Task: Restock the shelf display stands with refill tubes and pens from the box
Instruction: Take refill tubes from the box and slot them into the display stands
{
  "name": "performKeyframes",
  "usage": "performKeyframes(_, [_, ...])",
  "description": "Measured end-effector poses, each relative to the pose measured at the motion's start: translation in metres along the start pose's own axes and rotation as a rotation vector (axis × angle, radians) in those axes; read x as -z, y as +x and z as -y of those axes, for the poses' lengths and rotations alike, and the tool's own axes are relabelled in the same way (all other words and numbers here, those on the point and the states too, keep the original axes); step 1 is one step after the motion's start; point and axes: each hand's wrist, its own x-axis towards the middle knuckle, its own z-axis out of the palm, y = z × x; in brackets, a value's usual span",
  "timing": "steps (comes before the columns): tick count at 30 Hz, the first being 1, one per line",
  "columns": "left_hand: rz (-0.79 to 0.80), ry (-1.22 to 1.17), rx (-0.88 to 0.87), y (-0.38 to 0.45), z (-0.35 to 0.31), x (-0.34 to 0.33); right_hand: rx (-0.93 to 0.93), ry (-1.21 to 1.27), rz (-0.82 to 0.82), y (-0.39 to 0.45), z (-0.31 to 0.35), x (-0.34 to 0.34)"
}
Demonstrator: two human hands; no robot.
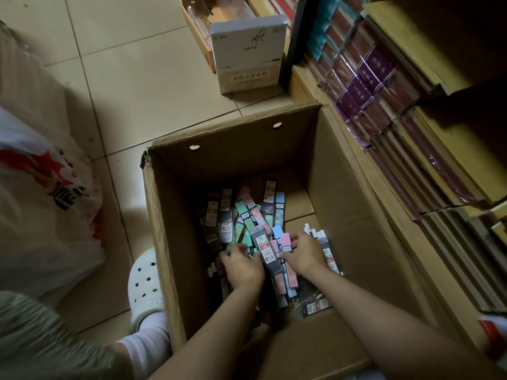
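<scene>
Refill tubes [267,250] lie gripped between both hands' fingers [290,238] inside box [164,229].

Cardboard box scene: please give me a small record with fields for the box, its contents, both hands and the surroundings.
box: open cardboard box on the tiled floor
contents: loose pile of refill tubes, grey, mint, pink and blue
left hand: inside the box, fingers curled on tubes
right hand: inside the box, gripping tubes
beside box: shelf of wrapped notebooks
behind box: white display stand
</scene>
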Motion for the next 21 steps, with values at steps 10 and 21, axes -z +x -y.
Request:
performKeyframes(10, [-0.068, 0.025, -0.020, 0.010, 0.001, -0.007, -0.001, 0.063, 0.045, 0.012, -0.010, 0.004])
performKeyframes(21, [-0.103, -0.150, -0.245, -0.008, -0.019, 0.006, -0.007, 0.337, 0.010, -0.009, -0.003, 0.040])
